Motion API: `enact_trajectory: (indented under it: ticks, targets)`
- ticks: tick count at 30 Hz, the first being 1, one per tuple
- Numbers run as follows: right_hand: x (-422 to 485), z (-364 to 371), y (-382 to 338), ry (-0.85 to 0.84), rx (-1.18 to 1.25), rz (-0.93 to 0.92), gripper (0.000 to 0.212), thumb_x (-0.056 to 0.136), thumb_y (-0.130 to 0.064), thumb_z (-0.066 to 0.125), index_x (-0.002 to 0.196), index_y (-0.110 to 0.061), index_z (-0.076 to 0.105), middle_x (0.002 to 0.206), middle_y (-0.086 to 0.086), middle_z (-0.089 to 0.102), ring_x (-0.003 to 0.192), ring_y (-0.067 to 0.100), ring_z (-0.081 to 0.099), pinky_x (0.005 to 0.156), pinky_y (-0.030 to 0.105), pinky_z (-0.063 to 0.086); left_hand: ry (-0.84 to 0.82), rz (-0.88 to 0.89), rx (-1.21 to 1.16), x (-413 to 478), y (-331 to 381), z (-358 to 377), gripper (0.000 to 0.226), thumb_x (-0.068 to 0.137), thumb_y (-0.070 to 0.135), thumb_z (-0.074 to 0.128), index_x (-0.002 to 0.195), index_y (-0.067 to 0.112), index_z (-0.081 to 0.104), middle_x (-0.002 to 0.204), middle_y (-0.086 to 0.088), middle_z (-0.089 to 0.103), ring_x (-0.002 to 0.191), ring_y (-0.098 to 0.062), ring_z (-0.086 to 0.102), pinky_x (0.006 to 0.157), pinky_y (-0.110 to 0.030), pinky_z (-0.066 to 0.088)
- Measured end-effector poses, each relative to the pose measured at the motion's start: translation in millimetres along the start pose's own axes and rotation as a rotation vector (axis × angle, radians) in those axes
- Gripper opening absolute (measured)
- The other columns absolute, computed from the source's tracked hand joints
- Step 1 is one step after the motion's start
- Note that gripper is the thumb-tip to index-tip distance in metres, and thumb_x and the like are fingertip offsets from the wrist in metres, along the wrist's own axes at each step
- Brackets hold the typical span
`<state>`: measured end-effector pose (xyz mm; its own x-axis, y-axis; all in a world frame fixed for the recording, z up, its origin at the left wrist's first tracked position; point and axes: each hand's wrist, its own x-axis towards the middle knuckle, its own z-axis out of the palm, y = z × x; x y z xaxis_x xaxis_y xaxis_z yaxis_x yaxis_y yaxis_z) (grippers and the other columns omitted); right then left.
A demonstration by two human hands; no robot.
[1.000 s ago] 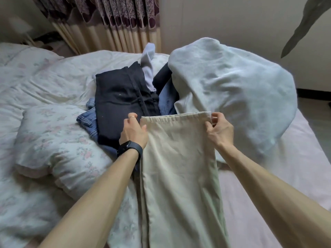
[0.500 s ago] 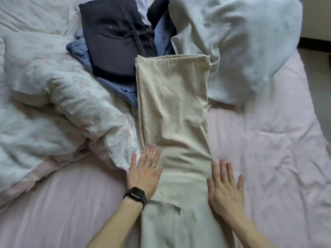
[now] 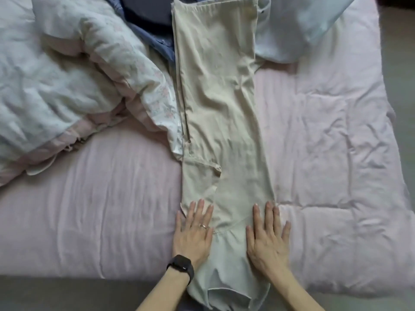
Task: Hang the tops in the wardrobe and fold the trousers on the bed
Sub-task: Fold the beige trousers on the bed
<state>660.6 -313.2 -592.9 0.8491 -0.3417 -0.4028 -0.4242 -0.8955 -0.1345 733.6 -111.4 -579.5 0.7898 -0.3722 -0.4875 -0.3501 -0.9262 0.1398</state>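
The bed [image 3: 89, 209] fills nearly the whole view, covered with a pale pink sheet that is creased and quilted on the right side. Its near edge runs along the bottom, with a strip of grey floor [image 3: 45, 295] below it. A white duvet [image 3: 67, 75] with a faint flower print and a pink underside lies bunched on the far left of the bed.

The beige trousers [image 3: 220, 108] lie in the middle of the bed, stretched lengthwise from near to far, with one leg folded over the other. The hems are at the far end, resting against the heap of other clothes. The waist end hangs over the near edge of the bed. Their left edge touches the duvet.

A pale blue garment [image 3: 303, 25] lies crumpled at the far right, just beside the hems. Blue jeans [image 3: 161, 43] show to the left of the trouser legs, and a dark garment [image 3: 146, 14] lies on top of them.

The left hand [image 3: 193, 234] lies flat with straight, slightly spread fingers, pressing on the left edge of the trousers near the seat, partly on the sheet. The right hand [image 3: 267, 236] lies flat the same way on the right edge, its little finger over the sheet. Neither hand grasps anything.

A black watch [image 3: 180, 267] sits on the left wrist, and a ring [image 3: 204, 226] on one finger of that hand.
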Motion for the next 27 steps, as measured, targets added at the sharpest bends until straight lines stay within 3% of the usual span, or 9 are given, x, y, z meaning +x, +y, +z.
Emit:
enact_trajectory:
  ticks: [3, 6, 8, 11, 16, 21, 24, 26, 27]
  targets:
    - [-40.7, 7.4, 16.7, -0.035, 0.124, 0.079, 0.08, 0.096, -0.058, 0.031, 0.161, -0.015, 0.012, 0.166, 0.017, 0.012, 0.153, 0.035, 0.015, 0.121, 0.055, 0.02, 0.066, -0.104, -0.12, -54.2, 2.0, 24.4, 0.071, 0.091, 0.048, 0.041, 0.156, 0.024, 0.028, 0.164, -0.011, 0.022, 0.151, -0.03, 0.015, 0.118, -0.058, 0.02]
    - [-85.5, 14.2, 37.2, -0.094, 0.276, 0.103, 0.092, 0.094, -0.06, 0.052, 0.16, -0.01, 0.011, 0.163, 0.016, 0.02, 0.15, 0.032, 0.02, 0.123, 0.046, 0.019, 0.031, -0.31, -0.259, -98.4, 15.2, 48.8, 0.088, 0.092, 0.052, 0.055, 0.16, 0.029, 0.004, 0.159, -0.018, 0.029, 0.149, -0.037, 0.021, 0.118, -0.058, 0.021]
    - [-121.3, 22.6, 45.4, -0.126, 0.333, 0.067, 0.097, 0.09, -0.056, 0.062, 0.16, -0.01, 0.013, 0.161, 0.015, 0.025, 0.148, 0.03, 0.024, 0.121, 0.042, 0.02, -0.036, -0.421, -0.295, -128.6, 23.3, 64.4, 0.087, 0.094, 0.061, 0.045, 0.155, 0.042, -0.014, 0.156, -0.012, 0.036, 0.152, -0.031, 0.011, 0.12, -0.055, 0.009]
    - [-157.1, 35.3, 50.8, -0.215, 0.458, 0.087, 0.098, 0.089, -0.051, 0.068, 0.16, -0.012, 0.014, 0.158, 0.014, 0.032, 0.146, 0.029, 0.03, 0.117, 0.038, 0.028, -0.086, -0.417, -0.353, -155.3, 34.9, 79.5, 0.079, 0.095, 0.064, 0.038, 0.149, 0.055, -0.019, 0.151, -0.008, 0.044, 0.151, -0.024, 0.012, 0.121, -0.053, 0.006]
    - [-175.0, 57.9, 41.8, -0.269, 0.773, 0.322, 0.074, 0.086, -0.046, 0.074, 0.144, -0.014, 0.041, 0.133, 0.006, 0.061, 0.124, 0.023, 0.057, 0.097, 0.036, 0.047, -0.015, -0.392, -0.501, -164.4, 37.8, 93.5, 0.08, 0.094, 0.054, 0.05, 0.147, 0.061, -0.009, 0.126, -0.005, 0.06, 0.133, -0.024, 0.04, 0.118, -0.046, 0.021]
    - [-165.6, 81.9, 37.6, -0.282, 0.913, 0.395, 0.026, 0.091, -0.041, 0.07, 0.113, -0.032, 0.06, 0.103, -0.012, 0.069, 0.106, 0.016, 0.065, 0.084, 0.029, 0.045, 0.089, -0.408, -0.7, -141.0, 30.6, 100.5, 0.074, 0.09, 0.029, 0.059, 0.148, 0.056, 0.022, 0.107, -0.003, 0.067, 0.108, -0.028, 0.058, 0.106, -0.04, 0.036]
    - [-166.2, 83.5, 35.9, -0.248, 0.93, 0.421, 0.019, 0.096, -0.038, 0.061, 0.112, -0.029, 0.061, 0.103, -0.006, 0.07, 0.104, 0.018, 0.065, 0.087, 0.031, 0.047, 0.069, -0.369, -0.844, -151.9, 22.6, 102.6, 0.059, 0.09, 0.027, 0.06, 0.136, 0.058, 0.038, 0.077, 0.0, 0.067, 0.078, -0.019, 0.065, 0.083, -0.035, 0.048]
    - [-175.3, 77.1, 32.3, -0.217, 0.878, 0.438, 0.021, 0.097, -0.044, 0.054, 0.107, -0.025, 0.056, 0.098, -0.004, 0.068, 0.099, 0.024, 0.063, 0.084, 0.036, 0.046, 0.063, -0.338, -0.891, -170.2, 18.2, 97.8, 0.045, 0.091, 0.036, 0.06, 0.125, 0.06, 0.044, 0.064, -0.001, 0.061, 0.06, -0.008, 0.058, 0.067, -0.028, 0.047]
    - [-177.8, 74.8, 32.7, -0.194, 0.861, 0.45, 0.023, 0.098, -0.046, 0.051, 0.103, -0.023, 0.053, 0.094, -0.003, 0.066, 0.096, 0.027, 0.062, 0.081, 0.038, 0.045, 0.066, -0.329, -0.908, -175.4, 18.7, 97.2, 0.038, 0.091, 0.04, 0.06, 0.121, 0.06, 0.047, 0.062, 0.001, 0.057, 0.061, -0.005, 0.057, 0.063, -0.025, 0.044]
